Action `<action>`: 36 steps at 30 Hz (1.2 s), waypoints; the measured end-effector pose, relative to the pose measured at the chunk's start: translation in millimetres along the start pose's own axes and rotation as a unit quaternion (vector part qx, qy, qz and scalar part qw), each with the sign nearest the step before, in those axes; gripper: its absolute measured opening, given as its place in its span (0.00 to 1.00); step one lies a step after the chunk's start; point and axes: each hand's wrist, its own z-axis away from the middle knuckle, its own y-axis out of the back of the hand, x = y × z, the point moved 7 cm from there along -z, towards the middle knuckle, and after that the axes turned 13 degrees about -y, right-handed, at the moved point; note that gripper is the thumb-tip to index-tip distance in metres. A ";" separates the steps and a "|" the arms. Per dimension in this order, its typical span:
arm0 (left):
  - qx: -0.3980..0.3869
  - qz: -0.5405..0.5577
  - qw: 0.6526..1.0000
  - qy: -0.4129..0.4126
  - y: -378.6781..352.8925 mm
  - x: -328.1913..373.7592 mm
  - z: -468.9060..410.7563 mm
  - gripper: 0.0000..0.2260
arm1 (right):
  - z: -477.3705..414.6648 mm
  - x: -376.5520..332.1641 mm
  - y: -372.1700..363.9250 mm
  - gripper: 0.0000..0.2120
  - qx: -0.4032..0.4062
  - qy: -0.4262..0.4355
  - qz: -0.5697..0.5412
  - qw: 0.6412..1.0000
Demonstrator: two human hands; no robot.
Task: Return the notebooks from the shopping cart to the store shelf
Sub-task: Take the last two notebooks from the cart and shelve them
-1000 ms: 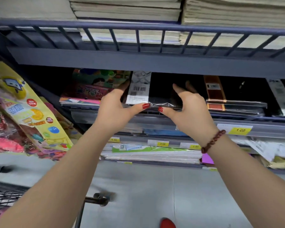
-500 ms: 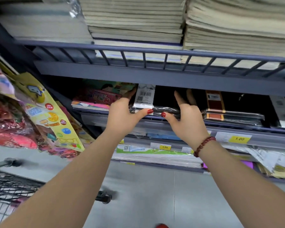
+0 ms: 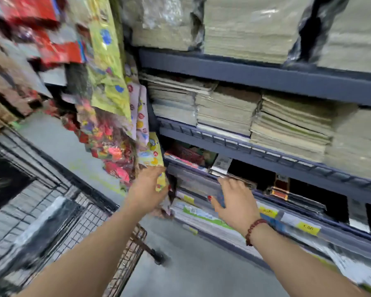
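A stack of black plastic-wrapped notebooks with a white barcode label lies on the dark shelf, on the level just above the yellow price tags. My right hand is just in front of that stack, fingers spread and relaxed, fingertips at its front edge and holding nothing. My left hand is off the shelf to the left, loosely open in front of a hanging yellow packet. The wire shopping cart is at lower left, with a dark wrapped pack inside; the view is blurred.
Tall stacks of pale notebooks fill the upper shelves. Colourful hanging packets crowd the shelf's left end. Lower levels hold more books behind price tags. Grey floor lies between cart and shelf.
Both hands have let go of the black notebook stack and drawn back. My left hand moved left toward the cart. The view swung left and up, bringing the cart into sight.
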 end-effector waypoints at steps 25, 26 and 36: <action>0.108 -0.209 0.955 0.178 287.2 -163.6 392.3 0.23 | 192.1 -435.8 26.4 0.26 0.008 0.369 0.101 0.924; 0.109 -0.205 0.958 0.168 293.1 -172.0 400.7 0.23 | 201.1 -449.1 18.6 0.27 0.005 0.370 0.105 0.923; 0.133 -0.157 0.971 0.121 325.3 -243.6 439.7 0.23 | 232.5 -522.0 -28.1 0.26 -0.029 0.324 0.130 0.937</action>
